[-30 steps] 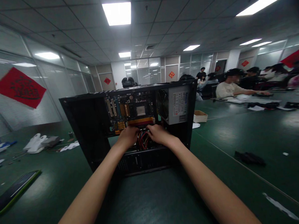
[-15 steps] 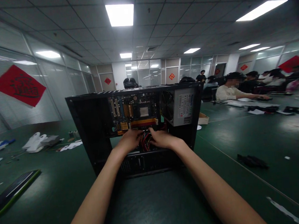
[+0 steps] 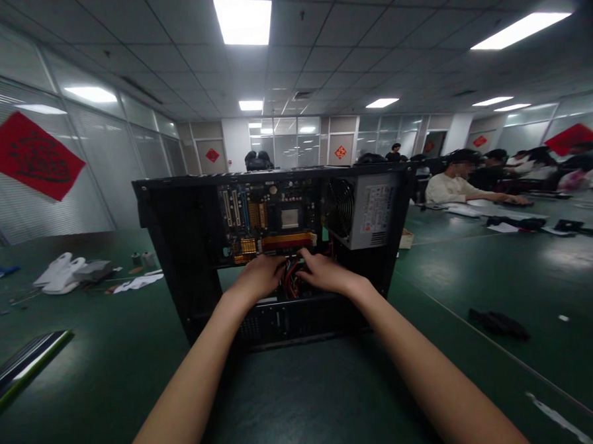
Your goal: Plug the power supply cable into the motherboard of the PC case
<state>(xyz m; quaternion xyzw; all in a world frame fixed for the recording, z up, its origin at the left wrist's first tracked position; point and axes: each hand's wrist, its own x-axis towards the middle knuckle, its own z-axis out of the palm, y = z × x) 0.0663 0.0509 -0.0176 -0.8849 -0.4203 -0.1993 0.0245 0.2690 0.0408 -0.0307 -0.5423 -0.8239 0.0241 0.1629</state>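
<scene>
A black computer case (image 3: 159, 256) stands open-sided in front of me. Its motherboard (image 3: 248, 244) is exposed, with gold heatsinks and slots. At the upper right inside sits a grey power supply (image 3: 375, 211) with a round fan. Both hands reach in below the memory slots (image 3: 288, 241). A bundle of red and black cables (image 3: 293, 280) runs between them. My left hand (image 3: 262, 277) has its fingers curled against the bundle's left side. From the right, my right hand (image 3: 323, 271) pinches at the same cables with thumb and forefinger. Their exact fingertip contact is partly hidden.
The case stands on a green table (image 3: 306, 400). At left lie a black-and-green flat object (image 3: 26, 369), white plastic bags (image 3: 60, 274) and a grey box (image 3: 94, 271). A black cloth-like item (image 3: 498, 324) lies at right. Several people sit further right; one person (image 3: 454, 187) wears a light top.
The case's top has tipped slightly toward me and right, and the view has shifted a little. Both hands stay at the cables with only small finger movements.
</scene>
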